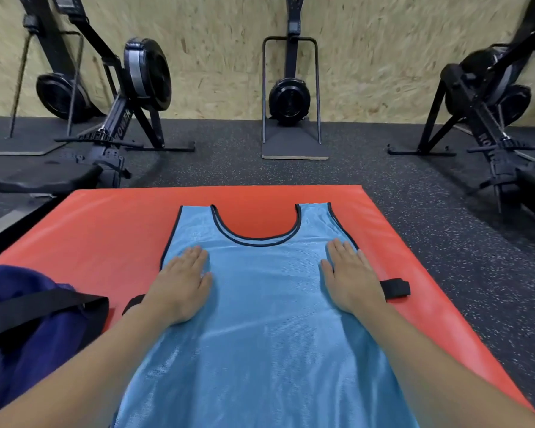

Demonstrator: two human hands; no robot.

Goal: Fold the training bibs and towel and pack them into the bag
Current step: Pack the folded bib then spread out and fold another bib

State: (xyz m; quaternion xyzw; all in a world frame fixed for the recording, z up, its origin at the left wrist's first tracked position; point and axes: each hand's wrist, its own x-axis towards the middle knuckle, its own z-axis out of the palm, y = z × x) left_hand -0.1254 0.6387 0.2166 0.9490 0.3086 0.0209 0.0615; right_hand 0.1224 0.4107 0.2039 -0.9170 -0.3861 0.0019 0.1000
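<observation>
A light blue mesh training bib (266, 304) with dark trim lies flat on the red mat (105, 236), its neck opening pointing away from me. My left hand (183, 282) rests palm down on the bib's left side, fingers spread. On the right side my right hand (349, 279) presses flat the same way. Black elastic side straps (396, 288) stick out from under both hands. A dark blue bag (28, 329) with a black strap lies at the mat's near left corner. No towel is in view.
The mat lies on dark speckled rubber flooring (445, 242). Black rowing machines (130, 97) stand at the far left and far right (488, 97). Another black machine on a stand (291, 100) leans against the wood-chip wall.
</observation>
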